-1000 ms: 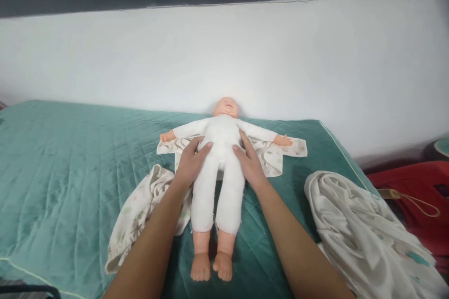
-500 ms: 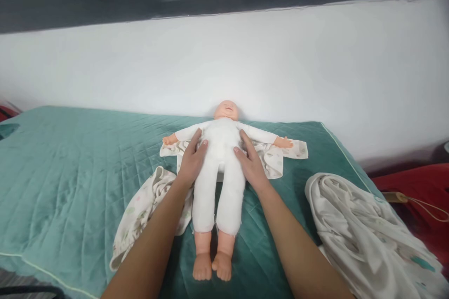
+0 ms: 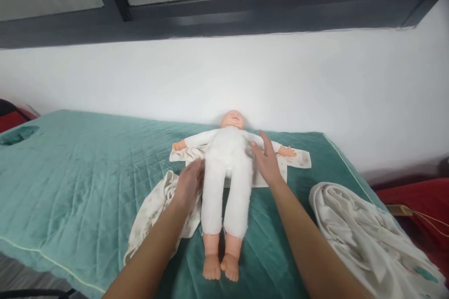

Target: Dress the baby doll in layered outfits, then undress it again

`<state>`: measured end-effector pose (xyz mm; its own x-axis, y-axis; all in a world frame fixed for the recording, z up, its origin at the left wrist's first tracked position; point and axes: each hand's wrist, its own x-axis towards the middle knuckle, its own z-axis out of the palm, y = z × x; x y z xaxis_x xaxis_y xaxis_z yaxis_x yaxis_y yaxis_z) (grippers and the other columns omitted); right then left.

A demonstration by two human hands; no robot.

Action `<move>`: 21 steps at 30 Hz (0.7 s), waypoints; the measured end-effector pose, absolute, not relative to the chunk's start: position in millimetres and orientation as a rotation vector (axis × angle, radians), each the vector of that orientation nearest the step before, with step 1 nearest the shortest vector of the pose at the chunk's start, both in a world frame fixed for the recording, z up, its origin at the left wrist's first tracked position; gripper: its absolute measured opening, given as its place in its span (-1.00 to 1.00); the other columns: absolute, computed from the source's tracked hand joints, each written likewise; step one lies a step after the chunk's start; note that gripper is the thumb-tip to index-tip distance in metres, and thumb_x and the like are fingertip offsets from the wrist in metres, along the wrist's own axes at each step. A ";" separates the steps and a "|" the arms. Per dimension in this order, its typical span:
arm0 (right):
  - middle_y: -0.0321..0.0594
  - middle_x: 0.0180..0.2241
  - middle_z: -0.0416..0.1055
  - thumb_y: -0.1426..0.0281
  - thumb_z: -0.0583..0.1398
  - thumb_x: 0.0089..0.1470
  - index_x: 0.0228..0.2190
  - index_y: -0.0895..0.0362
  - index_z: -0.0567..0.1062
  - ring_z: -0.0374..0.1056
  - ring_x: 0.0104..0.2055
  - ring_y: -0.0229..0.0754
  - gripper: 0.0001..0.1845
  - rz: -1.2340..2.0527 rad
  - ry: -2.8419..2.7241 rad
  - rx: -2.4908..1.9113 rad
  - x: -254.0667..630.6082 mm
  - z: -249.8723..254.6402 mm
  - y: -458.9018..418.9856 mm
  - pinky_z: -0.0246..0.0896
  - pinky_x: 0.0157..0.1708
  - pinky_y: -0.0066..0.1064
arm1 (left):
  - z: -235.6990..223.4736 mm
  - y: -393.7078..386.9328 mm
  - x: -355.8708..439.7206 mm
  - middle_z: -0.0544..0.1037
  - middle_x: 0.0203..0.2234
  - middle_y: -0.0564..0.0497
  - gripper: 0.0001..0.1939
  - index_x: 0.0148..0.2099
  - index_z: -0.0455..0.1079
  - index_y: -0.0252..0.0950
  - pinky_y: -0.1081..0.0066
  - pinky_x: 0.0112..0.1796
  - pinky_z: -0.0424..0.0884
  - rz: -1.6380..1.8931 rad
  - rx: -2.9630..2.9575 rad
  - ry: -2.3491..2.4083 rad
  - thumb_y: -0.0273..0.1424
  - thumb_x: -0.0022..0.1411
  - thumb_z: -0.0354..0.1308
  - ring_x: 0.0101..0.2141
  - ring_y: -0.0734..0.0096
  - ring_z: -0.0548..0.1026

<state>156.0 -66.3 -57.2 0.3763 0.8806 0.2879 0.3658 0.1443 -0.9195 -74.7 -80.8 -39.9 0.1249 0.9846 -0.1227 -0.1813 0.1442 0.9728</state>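
Fingers of the right hand spread wide, gripping nothing, beside the chest of the doll and close over one arm (contact unclear). Left hand next to the hip on the other side; fingertips hidden, can't tell whether open or closed. Doll lies face up on the green quilted cover, head toward the white wall, arms out. Status: printed top laid out underneath, doll's arms resting over its sleeves, not inside them; second printed garment bunched just beside, off the doll. White cloth heaped at right, apart. Containers: red item at right edge might be a bag; contents not visible.
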 end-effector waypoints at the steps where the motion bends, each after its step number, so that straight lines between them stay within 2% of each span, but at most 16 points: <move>1: -0.04 0.35 0.02 -0.14 0.03 0.13 0.30 0.17 0.11 -0.09 0.39 0.03 -0.09 0.504 -1.228 -1.499 161.7 -54.4 -54.8 -0.22 0.35 -0.09 | -35.3 -88.4 -76.9 0.52 0.05 -0.22 -0.47 0.02 0.44 -0.30 0.03 0.00 0.47 1.010 1.018 1.016 0.02 0.24 0.07 0.06 -0.05 0.47; 5: 0.16 0.23 0.23 -0.22 -0.11 0.14 0.33 0.24 0.00 0.15 0.27 0.21 -0.01 0.577 -1.455 -1.736 175.1 -38.2 -2.9 -0.03 0.24 0.05 | -22.7 -100.8 -76.2 0.58 -0.07 -0.27 -0.38 0.02 0.47 -0.29 0.04 -0.07 0.52 0.745 0.993 0.955 0.09 0.13 0.15 -0.04 -0.10 0.54; 8: 0.21 0.19 0.28 -0.26 -0.13 0.10 0.28 0.24 0.12 0.22 0.21 0.30 0.01 0.655 -1.614 -1.904 171.4 -22.1 24.2 0.05 0.17 0.06 | -23.9 -93.0 -71.8 0.58 -0.08 -0.28 -0.31 0.08 0.44 -0.30 0.02 -0.07 0.51 0.713 0.983 0.899 0.09 0.06 0.20 -0.08 -0.12 0.55; 12: 0.06 0.08 0.44 -0.22 -0.14 0.14 0.06 0.17 0.44 0.37 0.09 0.18 -0.14 0.762 -1.788 -1.817 155.8 -4.0 42.1 0.22 0.07 -0.14 | -23.0 -77.1 -83.0 0.58 -0.09 -0.31 -0.25 0.12 0.41 -0.34 0.03 -0.09 0.52 0.714 0.990 0.824 0.13 0.06 0.16 -0.10 -0.14 0.56; 14: 0.02 0.00 0.51 -0.19 -0.18 0.18 -0.06 0.17 0.53 0.40 0.05 0.13 -0.16 0.844 -1.842 -1.742 143.0 1.7 50.7 0.25 0.04 -0.20 | -18.0 -68.8 -101.3 0.59 -0.12 -0.31 -0.25 0.10 0.42 -0.35 0.01 -0.12 0.53 0.733 1.000 0.806 0.13 0.06 0.15 -0.12 -0.14 0.57; 18: 0.01 -0.04 0.54 -0.19 -0.15 0.18 -0.08 0.16 0.55 0.42 0.03 0.12 -0.18 0.956 -1.887 -1.673 96.2 5.9 77.3 0.26 0.03 -0.18 | -8.7 -48.2 -162.9 0.62 -0.22 -0.29 -0.33 -0.01 0.47 -0.35 -0.02 -0.18 0.54 0.794 1.045 0.872 0.12 0.08 0.15 -0.19 -0.12 0.59; 21: 0.05 -0.06 0.54 -0.22 -0.09 0.14 -0.08 0.19 0.55 0.43 0.00 0.14 -0.17 0.945 -1.880 -1.648 39.2 3.3 102.7 0.25 0.04 -0.14 | -8.4 -29.8 -223.1 0.63 -0.29 -0.25 -0.41 -0.10 0.50 -0.31 -0.04 -0.19 0.52 1.000 1.137 1.028 0.10 0.10 0.14 -0.20 -0.10 0.59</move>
